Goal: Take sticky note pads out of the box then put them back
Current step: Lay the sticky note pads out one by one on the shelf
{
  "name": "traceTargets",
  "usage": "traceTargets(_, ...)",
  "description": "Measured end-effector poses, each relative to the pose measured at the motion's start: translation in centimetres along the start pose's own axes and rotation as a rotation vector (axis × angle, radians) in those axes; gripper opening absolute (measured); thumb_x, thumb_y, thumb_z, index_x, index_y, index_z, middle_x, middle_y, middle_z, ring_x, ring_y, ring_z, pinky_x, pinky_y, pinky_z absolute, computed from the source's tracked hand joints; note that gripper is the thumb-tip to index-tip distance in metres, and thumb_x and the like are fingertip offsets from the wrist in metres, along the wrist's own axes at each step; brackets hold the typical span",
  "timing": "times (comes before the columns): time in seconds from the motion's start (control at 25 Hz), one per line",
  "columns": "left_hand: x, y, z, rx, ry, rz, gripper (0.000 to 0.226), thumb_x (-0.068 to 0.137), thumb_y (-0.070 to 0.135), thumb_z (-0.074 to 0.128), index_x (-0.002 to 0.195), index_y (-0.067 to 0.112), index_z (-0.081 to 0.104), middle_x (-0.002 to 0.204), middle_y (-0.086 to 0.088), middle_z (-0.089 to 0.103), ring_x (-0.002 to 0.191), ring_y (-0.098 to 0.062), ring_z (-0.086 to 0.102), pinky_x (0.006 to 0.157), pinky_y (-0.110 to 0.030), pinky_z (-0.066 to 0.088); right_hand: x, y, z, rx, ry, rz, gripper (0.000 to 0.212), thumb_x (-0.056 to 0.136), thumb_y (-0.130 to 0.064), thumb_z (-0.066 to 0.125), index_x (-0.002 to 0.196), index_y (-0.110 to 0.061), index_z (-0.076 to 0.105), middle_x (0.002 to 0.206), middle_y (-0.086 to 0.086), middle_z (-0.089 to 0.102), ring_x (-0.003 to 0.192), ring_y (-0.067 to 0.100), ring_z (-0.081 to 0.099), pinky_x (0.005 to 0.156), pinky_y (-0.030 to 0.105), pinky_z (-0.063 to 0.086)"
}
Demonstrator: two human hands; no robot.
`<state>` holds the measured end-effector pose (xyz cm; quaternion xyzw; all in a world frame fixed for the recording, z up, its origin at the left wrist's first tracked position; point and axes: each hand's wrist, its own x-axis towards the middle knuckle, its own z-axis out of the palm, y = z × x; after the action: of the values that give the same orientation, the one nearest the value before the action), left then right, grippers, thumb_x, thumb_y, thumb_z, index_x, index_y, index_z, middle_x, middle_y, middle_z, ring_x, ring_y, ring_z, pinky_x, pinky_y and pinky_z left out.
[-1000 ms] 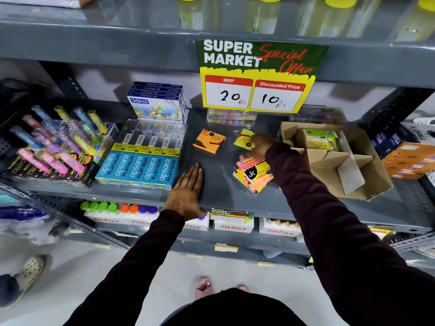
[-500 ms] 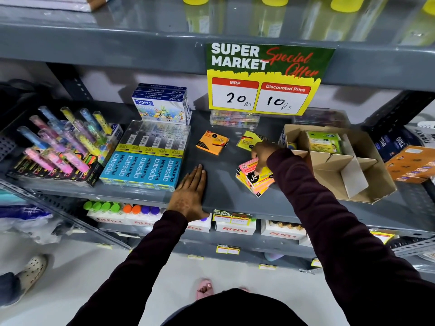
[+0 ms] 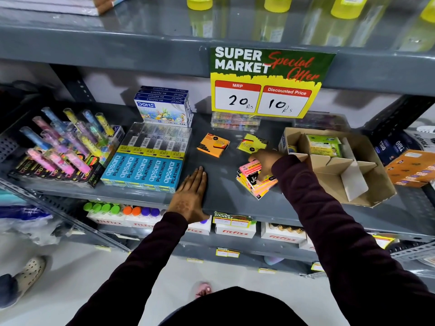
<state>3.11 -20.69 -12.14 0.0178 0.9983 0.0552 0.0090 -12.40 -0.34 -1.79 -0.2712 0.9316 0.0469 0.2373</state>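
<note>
A brown cardboard box (image 3: 367, 184) with dividers stands on the grey shelf (image 3: 223, 191) at the right, and a green sticky note pad (image 3: 323, 144) sits in its far compartment. An orange pad (image 3: 213, 145) and a yellow pad (image 3: 253, 143) lie on the shelf. Nearer the front lies a stack of pink and yellow pads (image 3: 255, 181). My right hand (image 3: 264, 161) grips the top pink pad of that stack. My left hand (image 3: 191, 194) lies flat on the shelf, fingers together, holding nothing.
Blue Apsara pencil packs (image 3: 143, 170) and highlighter tubes (image 3: 63, 147) fill the shelf's left side, with Doms boxes (image 3: 164, 107) behind. A price sign (image 3: 268, 83) hangs from the shelf above. Orange cartons (image 3: 412, 170) stand right of the box. Another person's shoe (image 3: 30, 269) shows on the floor at left.
My right hand has come back from the yellow pad to the pink and yellow stack and closed on its top pad. My left hand has stayed put.
</note>
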Motion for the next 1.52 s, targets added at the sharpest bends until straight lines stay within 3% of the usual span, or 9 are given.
traceTargets(0.24,0.1,-0.1,0.1,-0.001,-0.011,0.005,0.122,0.063,0.061,0.065,0.145,0.009,-0.009,0.158,-0.011,-0.005,0.145,-0.024,-0.001,0.118,-0.034,0.0,-0.4,-0.7,-0.3,-0.096,0.074,0.048,0.072,0.064,-0.023,0.085,0.126,-0.014,0.049,0.133,0.013,0.045,0.13,0.038,0.036,0.103,0.044,0.043)
traceTargets(0.36,0.1,-0.1,0.3,0.005,-0.023,0.003,0.122,0.065,0.063,0.062,0.144,0.009,-0.013,0.158,-0.01,-0.009,0.145,-0.023,-0.004,0.117,-0.034,-0.002,-1.1,-0.8,-0.9,-0.025,0.101,0.031,0.066,0.063,-0.019,0.086,0.12,-0.01,0.053,0.128,0.013,0.056,0.121,0.034,0.049,0.094,0.034,0.045)
traceTargets(0.48,0.2,-0.2,0.4,-0.003,-0.026,0.016,0.119,0.067,0.063,0.06,0.144,0.008,-0.013,0.157,-0.012,-0.01,0.145,-0.025,-0.005,0.118,-0.036,-0.001,-1.8,-0.9,-2.9,0.109,0.117,-0.036,0.042,0.073,-0.01,0.078,0.112,-0.004,0.065,0.119,0.015,0.066,0.11,0.032,0.059,0.077,0.025,0.04)
traceTargets(0.6,0.1,-0.3,0.4,-0.007,-0.021,0.034,0.116,0.067,0.06,0.06,0.144,0.007,-0.009,0.157,-0.014,-0.007,0.145,-0.026,-0.004,0.119,-0.037,0.001,-2.0,-2.1,-4.3,0.249,0.355,-0.063,0.027,0.083,-0.006,0.065,0.11,-0.007,0.07,0.117,0.014,0.068,0.11,0.033,0.061,0.084,0.031,0.046)
traceTargets(0.72,0.1,-0.2,0.4,-0.007,-0.016,0.038,0.117,0.066,0.06,0.06,0.145,0.006,-0.008,0.158,-0.014,-0.005,0.145,-0.026,-0.003,0.119,-0.036,-0.001,-1.3,-4.0,-2.8,0.22,0.544,0.019,0.029,0.091,-0.009,0.052,0.113,-0.014,0.069,0.12,0.015,0.066,0.113,0.034,0.06,0.093,0.037,0.048)
traceTargets(0.96,0.2,-0.2,0.5,-0.007,-0.014,0.018,0.119,0.063,0.058,0.063,0.145,0.007,-0.007,0.158,-0.013,-0.005,0.146,-0.026,0.0,0.12,-0.038,0.004,1.0,-4.8,1.3,0.211,0.282,0.033,0.032,0.087,-0.004,0.058,0.116,-0.012,0.068,0.129,0.016,0.061,0.119,0.035,0.056,0.1,0.035,0.046)
traceTargets(1.16,0.3,-0.3,0.5,0.009,-0.034,0.015,0.12,0.065,0.06,0.061,0.144,0.008,-0.012,0.158,-0.012,-0.009,0.145,-0.024,-0.005,0.12,-0.038,0.003,1.5,-2.8,-0.1,0.277,0.26,0.028,0.036,0.084,0.0,0.063,0.118,-0.007,0.067,0.129,0.013,0.063,0.118,0.03,0.059,0.102,0.034,0.047)
traceTargets(1.32,0.2,-0.4,0.6,-0.007,-0.034,0.016,0.12,0.064,0.061,0.06,0.144,0.008,-0.011,0.158,-0.012,-0.008,0.146,-0.025,-0.003,0.12,-0.039,0.004,0.5,-0.3,-0.6,0.065,-0.07,0.003,0.067,0.075,-0.002,0.075,0.136,-0.005,0.048,0.141,0.013,0.051,0.129,0.028,0.05,0.107,0.035,0.043)
traceTargets(1.52,0.0,-0.2,0.4,-0.024,-0.005,0.019,0.121,0.06,0.057,0.067,0.146,0.006,-0.001,0.158,-0.015,0.002,0.145,-0.029,0.007,0.119,-0.04,0.009,0.0,-0.4,0.6,-0.207,-0.023,-0.065,0.074,0.072,-0.018,0.079,0.138,-0.012,0.047,0.136,0.012,0.049,0.125,0.03,0.049,0.103,0.036,0.045)
